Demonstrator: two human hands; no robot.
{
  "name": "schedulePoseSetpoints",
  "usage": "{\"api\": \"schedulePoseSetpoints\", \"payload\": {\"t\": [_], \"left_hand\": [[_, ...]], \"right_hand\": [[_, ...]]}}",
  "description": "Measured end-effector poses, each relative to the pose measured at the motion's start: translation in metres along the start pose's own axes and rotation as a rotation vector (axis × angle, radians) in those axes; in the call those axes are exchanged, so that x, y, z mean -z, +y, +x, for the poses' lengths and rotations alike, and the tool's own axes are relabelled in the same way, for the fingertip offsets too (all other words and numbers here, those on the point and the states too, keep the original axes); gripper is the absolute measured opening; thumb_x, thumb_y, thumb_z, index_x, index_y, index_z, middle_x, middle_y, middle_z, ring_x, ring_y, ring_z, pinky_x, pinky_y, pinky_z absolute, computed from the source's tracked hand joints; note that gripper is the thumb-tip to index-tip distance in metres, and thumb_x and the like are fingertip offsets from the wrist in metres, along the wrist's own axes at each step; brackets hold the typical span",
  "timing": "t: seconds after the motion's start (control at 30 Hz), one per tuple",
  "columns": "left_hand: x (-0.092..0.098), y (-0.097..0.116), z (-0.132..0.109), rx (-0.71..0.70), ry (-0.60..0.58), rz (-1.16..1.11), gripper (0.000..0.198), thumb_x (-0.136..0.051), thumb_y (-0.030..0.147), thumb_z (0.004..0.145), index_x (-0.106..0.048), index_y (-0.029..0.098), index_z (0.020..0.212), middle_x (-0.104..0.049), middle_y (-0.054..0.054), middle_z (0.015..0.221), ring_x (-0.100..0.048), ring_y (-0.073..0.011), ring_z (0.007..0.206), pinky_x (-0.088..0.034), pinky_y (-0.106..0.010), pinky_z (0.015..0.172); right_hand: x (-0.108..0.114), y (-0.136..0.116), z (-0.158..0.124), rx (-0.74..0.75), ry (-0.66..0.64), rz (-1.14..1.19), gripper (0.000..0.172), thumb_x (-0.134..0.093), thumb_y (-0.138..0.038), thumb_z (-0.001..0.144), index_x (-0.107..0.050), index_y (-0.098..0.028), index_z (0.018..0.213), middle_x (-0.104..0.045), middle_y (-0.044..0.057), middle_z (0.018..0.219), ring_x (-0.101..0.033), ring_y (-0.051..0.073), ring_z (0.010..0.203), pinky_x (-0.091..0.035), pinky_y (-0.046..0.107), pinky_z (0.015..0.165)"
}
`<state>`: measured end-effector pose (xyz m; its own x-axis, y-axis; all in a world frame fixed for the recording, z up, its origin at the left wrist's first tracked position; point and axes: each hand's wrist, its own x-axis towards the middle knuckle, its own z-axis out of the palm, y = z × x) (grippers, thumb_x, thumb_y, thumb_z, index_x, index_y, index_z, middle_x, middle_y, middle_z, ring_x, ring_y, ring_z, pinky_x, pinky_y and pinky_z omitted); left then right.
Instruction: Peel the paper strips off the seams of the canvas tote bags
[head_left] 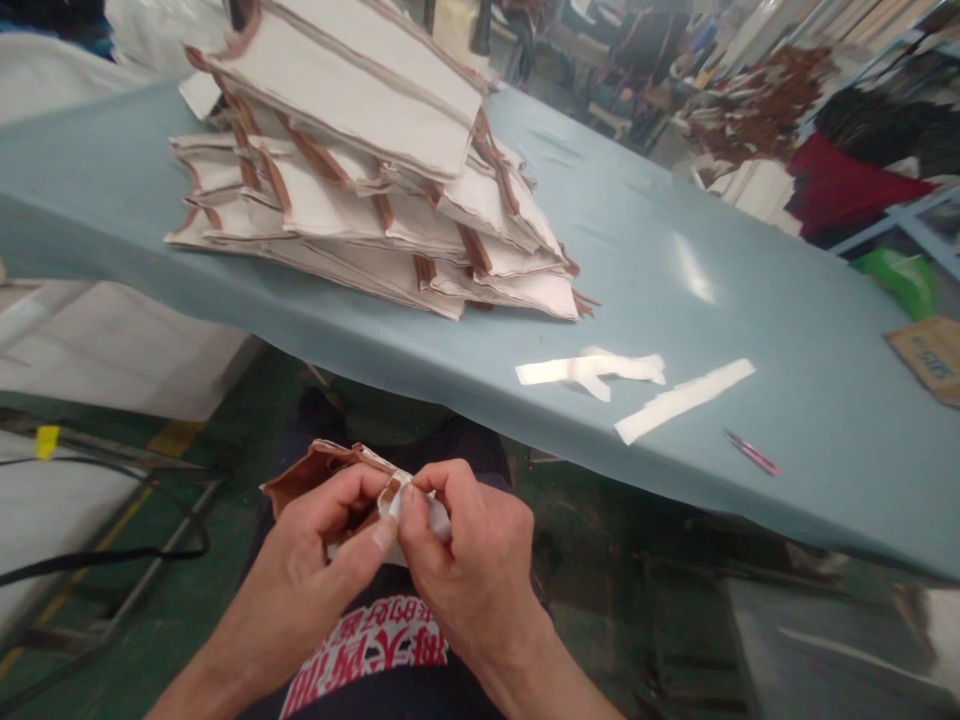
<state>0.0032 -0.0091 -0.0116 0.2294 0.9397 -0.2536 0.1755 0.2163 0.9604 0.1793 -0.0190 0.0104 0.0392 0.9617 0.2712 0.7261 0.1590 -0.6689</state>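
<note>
My left hand (pixel 330 545) and my right hand (pixel 469 560) are together low in the view, above my lap. Both pinch a small folded piece of white fabric with brown trim (pixel 322 475). My left fingers close on its brown edge. My right thumb and forefinger grip a white strip at its corner. On the pale blue table (pixel 675 260) beyond stands a tall stack of white fabric pieces with brown trim (pixel 360 160). Both hands are well short of that stack.
Loose white strips (pixel 592 370) and another strip (pixel 682 400) lie on the table near its front edge, with a small pink tool (pixel 752 453) beside them. A cardboard piece (pixel 926 355) sits at the right edge. Black cable (pixel 105 555) runs over the green floor at left.
</note>
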Motion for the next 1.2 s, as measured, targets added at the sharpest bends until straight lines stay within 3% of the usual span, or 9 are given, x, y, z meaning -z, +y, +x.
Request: {"api": "schedulePoseSetpoints", "payload": {"t": [0.27,0.43,0.67,0.97,1.1,1.2], "left_hand": [[0.0,-0.005,0.006,-0.047,-0.048,0.011,0.029,-0.073,0.048,0.106,-0.078,0.022,0.093,-0.079,-0.002,0.088,-0.074,-0.0208,0.078,-0.061,-0.027,0.07],[-0.007,-0.003,0.006,-0.196,0.061,0.163,0.029,-0.066,0.043,0.109,-0.081,0.023,0.094,-0.074,0.002,0.077,-0.065,-0.0169,0.064,-0.053,-0.024,0.061],[-0.013,-0.007,0.004,-0.226,0.138,0.317,0.032,-0.056,0.04,0.11,-0.078,0.025,0.092,-0.072,0.002,0.072,-0.062,-0.0185,0.06,-0.052,-0.027,0.061],[-0.021,-0.008,-0.003,-0.329,0.201,0.354,0.029,-0.05,0.027,0.11,-0.07,0.026,0.088,-0.066,0.007,0.067,-0.057,-0.0158,0.055,-0.044,-0.027,0.056],[-0.023,-0.01,-0.002,-0.412,0.203,0.342,0.028,-0.05,0.019,0.104,-0.065,0.027,0.082,-0.06,0.008,0.063,-0.051,-0.0137,0.048,-0.038,-0.028,0.051],[-0.026,-0.005,0.004,-0.35,0.208,0.27,0.027,-0.05,0.021,0.1,-0.062,0.027,0.076,-0.057,0.008,0.06,-0.047,-0.0141,0.047,-0.038,-0.028,0.05]], "right_hand": [[-0.002,0.001,-0.002,-0.066,-0.021,0.13,0.021,-0.062,-0.026,0.107,-0.074,-0.022,0.091,-0.077,0.001,0.065,-0.071,0.015,0.052,-0.04,0.025,0.057],[-0.003,0.003,-0.003,-0.141,-0.058,0.166,0.023,-0.058,-0.031,0.107,-0.073,-0.023,0.091,-0.073,-0.001,0.062,-0.065,0.015,0.048,-0.038,0.026,0.054],[-0.004,0.002,-0.003,-0.263,-0.129,0.259,0.023,-0.058,-0.04,0.103,-0.066,-0.026,0.086,-0.066,-0.003,0.06,-0.058,0.016,0.049,-0.035,0.028,0.053],[-0.007,0.007,0.0,-0.541,-0.335,0.691,0.026,-0.062,-0.049,0.095,-0.053,-0.027,0.083,-0.054,-0.007,0.063,-0.046,0.013,0.055,-0.034,0.024,0.053],[-0.013,0.011,-0.001,-0.571,-0.394,0.854,0.027,-0.061,-0.048,0.093,-0.047,-0.028,0.081,-0.045,-0.008,0.066,-0.042,0.012,0.058,-0.036,0.023,0.055],[-0.019,0.012,-0.003,-0.585,-0.388,0.861,0.027,-0.061,-0.048,0.094,-0.048,-0.027,0.082,-0.043,-0.008,0.068,-0.039,0.013,0.06,-0.038,0.024,0.056]]}}
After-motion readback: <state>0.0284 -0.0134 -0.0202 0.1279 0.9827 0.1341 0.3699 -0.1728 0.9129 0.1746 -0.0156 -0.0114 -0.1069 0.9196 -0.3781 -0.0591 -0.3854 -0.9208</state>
